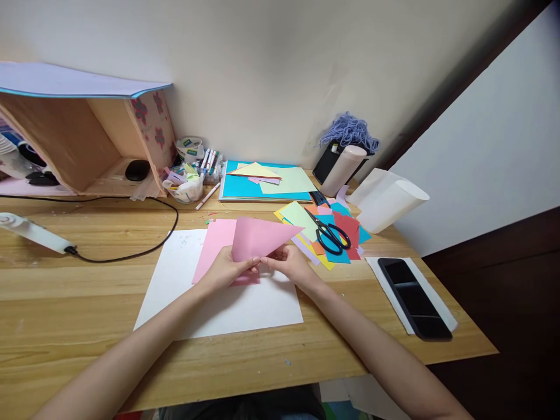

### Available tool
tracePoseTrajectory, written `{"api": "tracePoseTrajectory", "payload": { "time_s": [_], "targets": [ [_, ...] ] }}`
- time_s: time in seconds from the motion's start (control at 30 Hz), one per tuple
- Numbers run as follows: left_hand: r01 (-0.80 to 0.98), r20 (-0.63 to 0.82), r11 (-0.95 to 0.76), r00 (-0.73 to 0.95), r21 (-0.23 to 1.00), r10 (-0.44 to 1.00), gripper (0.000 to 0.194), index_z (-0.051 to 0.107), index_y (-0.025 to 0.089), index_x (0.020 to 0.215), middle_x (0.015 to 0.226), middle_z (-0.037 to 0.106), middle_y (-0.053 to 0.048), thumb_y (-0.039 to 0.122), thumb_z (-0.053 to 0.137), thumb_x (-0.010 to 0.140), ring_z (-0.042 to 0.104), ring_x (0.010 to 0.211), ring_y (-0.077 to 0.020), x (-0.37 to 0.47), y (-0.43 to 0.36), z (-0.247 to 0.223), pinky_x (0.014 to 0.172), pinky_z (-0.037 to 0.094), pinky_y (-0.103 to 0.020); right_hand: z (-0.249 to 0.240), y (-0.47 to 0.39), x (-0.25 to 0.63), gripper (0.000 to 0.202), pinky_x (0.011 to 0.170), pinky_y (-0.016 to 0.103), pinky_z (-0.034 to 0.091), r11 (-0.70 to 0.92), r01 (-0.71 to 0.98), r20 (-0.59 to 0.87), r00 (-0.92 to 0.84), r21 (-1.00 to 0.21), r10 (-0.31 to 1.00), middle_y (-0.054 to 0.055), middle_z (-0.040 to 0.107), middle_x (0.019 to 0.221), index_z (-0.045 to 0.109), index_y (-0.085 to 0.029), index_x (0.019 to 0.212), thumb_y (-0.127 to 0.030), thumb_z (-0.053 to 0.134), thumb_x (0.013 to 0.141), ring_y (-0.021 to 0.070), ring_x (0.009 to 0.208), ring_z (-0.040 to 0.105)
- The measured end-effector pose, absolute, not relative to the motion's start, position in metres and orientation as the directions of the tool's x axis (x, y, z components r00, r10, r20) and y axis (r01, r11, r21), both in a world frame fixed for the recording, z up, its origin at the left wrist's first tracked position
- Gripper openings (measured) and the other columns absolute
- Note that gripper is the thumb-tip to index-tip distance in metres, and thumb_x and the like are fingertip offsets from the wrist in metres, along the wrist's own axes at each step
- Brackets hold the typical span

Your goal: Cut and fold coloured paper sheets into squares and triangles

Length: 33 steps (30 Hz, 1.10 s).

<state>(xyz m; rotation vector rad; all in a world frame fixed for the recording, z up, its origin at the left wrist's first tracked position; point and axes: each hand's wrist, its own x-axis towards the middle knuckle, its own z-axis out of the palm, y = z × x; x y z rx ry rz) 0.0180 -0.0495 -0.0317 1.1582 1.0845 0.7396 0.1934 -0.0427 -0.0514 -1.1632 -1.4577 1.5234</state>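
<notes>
A pink folded paper, pointed toward the right, is held up between my two hands. My left hand grips its lower left part, thumb on the front. My right hand pinches the lower edge, its fingertips close to my left thumb. Beneath them a flat pink sheet lies on a large white sheet. Black-handled scissors rest on a pile of coloured paper pieces just right of the held paper.
Behind stands a stack of coloured sheets, with a tub of scraps and markers to its left. A phone lies at the right, near a white paper roll. A cable crosses the left side.
</notes>
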Motion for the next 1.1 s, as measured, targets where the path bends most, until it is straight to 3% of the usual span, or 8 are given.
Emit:
{"api": "tracePoseTrajectory", "payload": {
  "time_s": [0.17, 0.33, 0.47, 0.7, 0.93, 1.0, 1.1],
  "targets": [
    [-0.028, -0.300, 0.335, 0.380, 0.942, 0.875, 0.038, 0.058, 0.011, 0.074, 0.064, 0.062, -0.004, 0.044, 0.070, 0.060, 0.061, 0.060, -0.0171, 0.020, -0.052, -0.034, 0.062, 0.055, -0.035, -0.055, -0.048, 0.186, 0.026, 0.063, 0.027, 0.045, -0.060, 0.150, -0.102, -0.291, -0.987, 0.951, 0.008, 0.067, 0.079, 0.064, -0.013, 0.081, -0.035, 0.062, 0.068, 0.0178, 0.073, 0.060],
    [-0.018, -0.315, 0.352, 0.406, 0.936, 0.858, 0.039, 0.057, 0.011, 0.079, 0.065, 0.062, -0.004, 0.043, 0.069, 0.060, 0.062, 0.062, -0.0174, 0.019, -0.052, -0.033, 0.064, 0.055, -0.035, -0.055, -0.043, 0.196, 0.026, 0.062, 0.027, 0.045, -0.079, 0.159, -0.122, -0.281, -0.984, 0.952, 0.008, 0.067, 0.080, 0.065, -0.012, 0.082, -0.032, 0.063, 0.066, 0.0180, 0.072, 0.061],
    [-0.005, -0.321, 0.361, 0.448, 0.932, 0.834, 0.037, 0.057, 0.011, 0.082, 0.069, 0.064, -0.006, 0.042, 0.067, 0.064, 0.062, 0.065, -0.0175, 0.015, -0.050, -0.032, 0.065, 0.054, -0.035, -0.053, -0.033, 0.211, 0.018, 0.059, 0.025, 0.044, -0.089, 0.179, -0.127, -0.217, -0.980, 0.968, 0.006, 0.066, 0.071, 0.065, -0.012, 0.072, -0.028, 0.064, 0.063, 0.0157, 0.066, 0.059],
    [0.209, -0.252, 0.183, 0.378, 0.961, 0.891, 0.032, 0.061, 0.010, 0.080, 0.072, 0.065, -0.008, 0.038, 0.066, 0.065, 0.060, 0.062, -0.0160, 0.003, -0.037, -0.033, 0.058, 0.051, -0.026, -0.041, -0.018, 0.241, 0.013, 0.049, 0.022, 0.037, -0.071, 0.247, -0.098, -0.100, -0.966, 0.990, 0.000, 0.060, 0.057, 0.063, -0.014, 0.063, -0.027, 0.061, 0.062, 0.0103, 0.050, 0.050],
    [0.230, -0.310, 0.242, 0.331, 0.943, 0.891, 0.031, 0.062, 0.010, 0.077, 0.065, 0.065, -0.007, 0.037, 0.067, 0.062, 0.060, 0.057, -0.0153, 0.001, -0.035, -0.032, 0.055, 0.050, -0.025, -0.031, -0.013, 0.260, 0.014, 0.051, 0.022, 0.038, -0.053, 0.333, -0.016, 0.111, -0.941, 0.994, 0.001, 0.060, 0.063, 0.060, -0.016, 0.062, -0.029, 0.061, 0.064, 0.0118, 0.056, 0.052],
    [0.242, -0.316, 0.245, 0.321, 0.939, 0.893, 0.030, 0.062, 0.010, 0.076, 0.063, 0.065, -0.006, 0.037, 0.067, 0.062, 0.059, 0.054, -0.0142, 0.002, -0.036, -0.030, 0.051, 0.048, -0.023, -0.029, -0.014, 0.258, 0.017, 0.053, 0.022, 0.041, -0.046, 0.285, -0.030, 0.061, -0.957, 0.998, 0.002, 0.062, 0.070, 0.061, -0.016, 0.069, -0.033, 0.059, 0.067, 0.0116, 0.059, 0.053],
    [0.303, -0.306, 0.205, 0.338, 0.931, 0.890, 0.029, 0.063, 0.011, 0.071, 0.054, 0.061, -0.003, 0.038, 0.066, 0.064, 0.052, 0.044, -0.0108, 0.001, -0.037, -0.028, 0.042, 0.040, -0.020, -0.028, -0.019, 0.250, 0.026, 0.053, 0.023, 0.042, -0.059, 0.218, -0.102, -0.191, -0.974, 0.976, 0.002, 0.062, 0.075, 0.061, -0.017, 0.086, -0.036, 0.060, 0.069, 0.0105, 0.057, 0.053]
  ]
}}
